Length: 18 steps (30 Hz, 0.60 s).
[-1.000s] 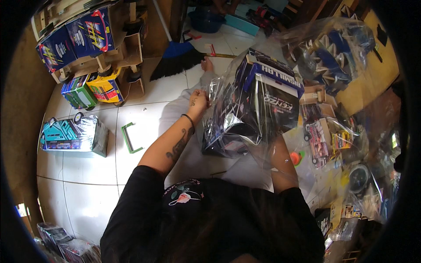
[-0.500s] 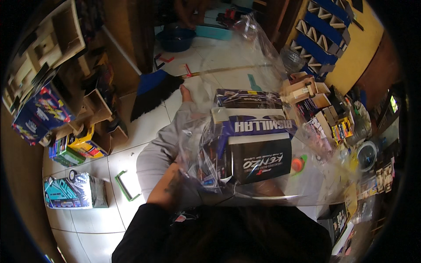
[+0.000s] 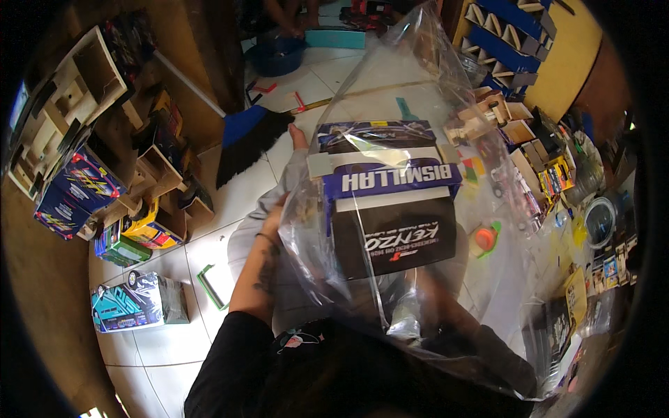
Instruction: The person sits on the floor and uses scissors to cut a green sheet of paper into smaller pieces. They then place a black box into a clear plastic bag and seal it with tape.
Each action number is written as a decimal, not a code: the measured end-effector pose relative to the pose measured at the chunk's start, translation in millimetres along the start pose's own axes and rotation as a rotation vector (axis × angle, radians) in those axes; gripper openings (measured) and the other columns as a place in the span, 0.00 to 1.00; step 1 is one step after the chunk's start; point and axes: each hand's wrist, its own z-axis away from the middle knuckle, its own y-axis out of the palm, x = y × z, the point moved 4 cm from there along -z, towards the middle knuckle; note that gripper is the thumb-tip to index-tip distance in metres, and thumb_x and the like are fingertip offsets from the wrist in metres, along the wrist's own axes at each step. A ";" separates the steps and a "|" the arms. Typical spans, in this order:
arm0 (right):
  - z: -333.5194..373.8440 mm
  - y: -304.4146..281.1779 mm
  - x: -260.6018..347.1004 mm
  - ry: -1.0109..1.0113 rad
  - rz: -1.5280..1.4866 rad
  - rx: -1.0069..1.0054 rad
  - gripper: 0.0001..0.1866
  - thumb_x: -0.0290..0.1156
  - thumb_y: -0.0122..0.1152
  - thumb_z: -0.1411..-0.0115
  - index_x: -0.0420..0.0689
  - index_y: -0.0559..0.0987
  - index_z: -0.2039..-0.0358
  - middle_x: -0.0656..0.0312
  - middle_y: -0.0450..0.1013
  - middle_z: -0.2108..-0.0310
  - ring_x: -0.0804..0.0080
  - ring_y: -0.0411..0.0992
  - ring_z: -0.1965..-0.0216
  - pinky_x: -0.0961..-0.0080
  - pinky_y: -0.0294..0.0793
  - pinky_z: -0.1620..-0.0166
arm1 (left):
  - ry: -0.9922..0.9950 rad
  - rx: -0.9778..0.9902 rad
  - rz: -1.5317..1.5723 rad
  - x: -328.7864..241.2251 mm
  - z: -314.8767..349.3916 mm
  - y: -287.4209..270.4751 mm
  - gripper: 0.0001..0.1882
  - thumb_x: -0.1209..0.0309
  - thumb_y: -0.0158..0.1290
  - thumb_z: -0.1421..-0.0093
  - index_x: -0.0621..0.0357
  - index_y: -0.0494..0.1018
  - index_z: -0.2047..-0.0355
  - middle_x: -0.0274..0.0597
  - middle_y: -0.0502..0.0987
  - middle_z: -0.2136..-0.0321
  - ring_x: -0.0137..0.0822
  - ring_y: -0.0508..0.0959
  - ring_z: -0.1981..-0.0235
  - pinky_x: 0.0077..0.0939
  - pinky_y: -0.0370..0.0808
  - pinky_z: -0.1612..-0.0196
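A boxy toy truck (image 3: pixel 394 237) in black, white and purple sits in front of me over my lap. Around it lies a large, loose clear plastic bag (image 3: pixel 481 230), wrinkled and glossy. My left hand (image 3: pixel 277 212) is closed at the bag's left edge beside the truck, its fingertips mostly hidden. Below the truck's near end is my right hand (image 3: pixel 428 296), seen blurred through the plastic; its fingers cannot be made out. Next to it the film gathers into a bright fold (image 3: pixel 405 317).
On the left stand wooden toy truck bodies (image 3: pixel 80 184) and a wrapped teal-and-white toy truck (image 3: pixel 139 303). A broom (image 3: pixel 254 139) leans ahead. A green frame (image 3: pixel 211 287) and orange roll (image 3: pixel 484 239) lie on the tiles. Parts crowd the right; a person's hands (image 3: pixel 282 17) show near a blue basin (image 3: pixel 275 57).
The toy truck has shifted left and slightly away from me. The plastic has spread taller and wider around it. More of my right forearm now shows beneath the film.
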 end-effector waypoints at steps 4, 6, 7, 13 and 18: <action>4.3 -6.1 2.9 -0.003 0.004 -0.015 0.19 0.44 0.51 0.42 0.38 0.72 0.69 0.62 0.70 0.72 0.77 0.65 0.70 0.77 0.65 0.66 | 0.301 -0.399 -0.382 -55.0 71.7 11.8 0.27 0.70 0.41 0.40 0.61 0.49 0.41 0.52 0.59 0.44 0.41 0.61 0.44 0.29 0.56 0.42; 8.8 -11.3 2.7 -0.008 0.002 -0.028 0.19 0.44 0.52 0.42 0.38 0.72 0.69 0.62 0.70 0.73 0.77 0.65 0.70 0.77 0.65 0.66 | 0.601 -0.326 -0.434 -59.6 127.4 47.4 0.27 0.64 0.38 0.38 0.63 0.49 0.41 0.53 0.55 0.42 0.42 0.57 0.41 0.28 0.52 0.40; 11.9 -13.5 1.1 0.007 0.005 -0.032 0.19 0.44 0.52 0.42 0.38 0.72 0.69 0.62 0.70 0.73 0.77 0.65 0.71 0.77 0.65 0.66 | 0.569 -0.246 -0.432 -46.5 148.2 65.6 0.27 0.64 0.39 0.38 0.62 0.49 0.41 0.53 0.56 0.43 0.42 0.58 0.43 0.28 0.54 0.42; 16.3 -16.9 -1.5 -0.006 0.002 -0.036 0.19 0.44 0.53 0.42 0.38 0.72 0.70 0.62 0.70 0.74 0.78 0.65 0.71 0.78 0.65 0.67 | 0.390 0.058 -0.527 39.9 156.1 127.8 0.27 0.66 0.43 0.40 0.61 0.52 0.43 0.50 0.60 0.48 0.40 0.63 0.50 0.28 0.60 0.48; 14.8 -13.1 4.4 -0.024 0.002 -0.031 0.19 0.44 0.53 0.43 0.38 0.72 0.70 0.62 0.69 0.74 0.78 0.64 0.72 0.78 0.65 0.67 | 0.414 -0.009 -0.485 40.0 163.8 111.3 0.27 0.67 0.47 0.42 0.60 0.54 0.44 0.48 0.63 0.52 0.37 0.68 0.56 0.28 0.66 0.54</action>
